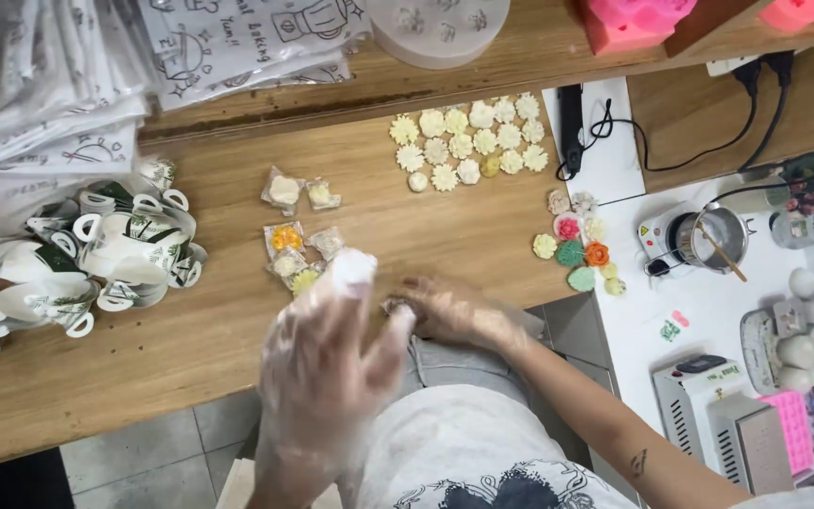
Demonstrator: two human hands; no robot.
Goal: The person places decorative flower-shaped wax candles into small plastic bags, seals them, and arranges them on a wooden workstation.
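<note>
Both gloved hands met at the wooden tabletop (190,349) edge. The left hand (327,363) pinched a small clear bag (350,269); the right hand (449,311) rested beside it. Bagged flower shapes (299,240) lay just beyond, pale flowers (468,141) farther back.

A small craft workshop for moulded, flower-shaped pieces.

Rows of cream flower casts (468,139) lie on the wooden surface (143,368), with pink silicone moulds (628,21), a small melting pot (708,238) and stacked printed bags (44,104) all around.
</note>
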